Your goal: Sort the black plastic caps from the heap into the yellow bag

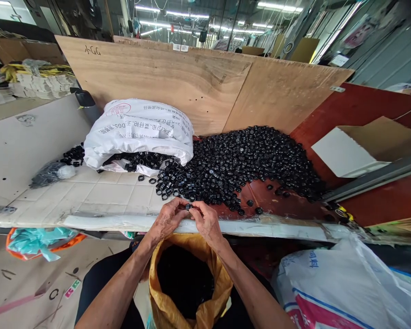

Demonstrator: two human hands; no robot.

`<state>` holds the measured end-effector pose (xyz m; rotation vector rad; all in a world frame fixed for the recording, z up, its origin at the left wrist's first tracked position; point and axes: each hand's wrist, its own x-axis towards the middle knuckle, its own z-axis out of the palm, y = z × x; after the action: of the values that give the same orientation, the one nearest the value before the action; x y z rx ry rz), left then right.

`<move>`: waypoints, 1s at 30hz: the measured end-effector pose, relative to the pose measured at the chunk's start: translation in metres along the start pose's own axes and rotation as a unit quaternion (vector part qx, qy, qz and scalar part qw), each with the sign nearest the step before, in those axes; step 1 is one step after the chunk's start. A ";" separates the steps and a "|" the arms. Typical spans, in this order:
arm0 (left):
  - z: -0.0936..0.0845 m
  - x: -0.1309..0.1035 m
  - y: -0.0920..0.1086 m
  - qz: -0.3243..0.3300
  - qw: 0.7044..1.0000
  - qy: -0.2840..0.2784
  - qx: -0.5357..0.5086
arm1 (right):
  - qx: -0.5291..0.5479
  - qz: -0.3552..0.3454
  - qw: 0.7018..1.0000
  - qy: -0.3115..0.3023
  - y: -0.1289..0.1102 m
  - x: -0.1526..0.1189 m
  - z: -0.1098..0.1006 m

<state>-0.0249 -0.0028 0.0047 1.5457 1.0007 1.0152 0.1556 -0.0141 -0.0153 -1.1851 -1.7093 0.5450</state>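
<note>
Between the fingertips of both hands is a small black ring-shaped part [188,207]. My left hand [171,216] pinches it from the left, and my right hand [206,221] pinches it from the right. Both hands are just above the bench's front edge. Behind them a large heap of small black plastic parts [253,155] spreads over the bench. More black rings [173,180] spill from the mouth of a white woven sack [140,128] lying on its side. Below my hands, a yellow sack [157,283] stands open between my legs, dark inside.
Plywood boards [157,77] wall the back of the bench. An open cardboard box [349,151] is at the right, and a clear bag of dark parts [46,174] at the left. A basket with teal strips [43,240] stands on the floor. White sacks [322,278] lie at lower right.
</note>
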 end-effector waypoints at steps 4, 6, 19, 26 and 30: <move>-0.001 0.004 0.003 -0.030 0.998 -0.015 -0.059 | 0.030 -0.064 0.997 0.019 -0.004 0.001 -0.003; -0.001 0.005 0.003 -0.038 0.997 -0.015 -0.072 | 0.053 -0.077 0.995 0.023 -0.007 0.002 -0.005; 0.001 0.003 -0.005 -0.011 0.996 0.016 -0.083 | -0.054 0.004 0.997 0.062 -0.008 0.003 0.005; 0.000 0.005 -0.002 -0.020 0.993 0.030 -0.115 | -0.023 -0.013 1.000 0.016 -0.020 -0.001 -0.006; 0.001 0.004 -0.006 -0.019 0.993 0.033 -0.113 | -0.008 -0.008 1.000 -0.006 -0.020 -0.002 -0.005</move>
<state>-0.0238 0.0019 -0.0007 1.3106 0.9210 1.1186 0.1511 -0.0249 0.0013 -1.1803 -1.7350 0.5305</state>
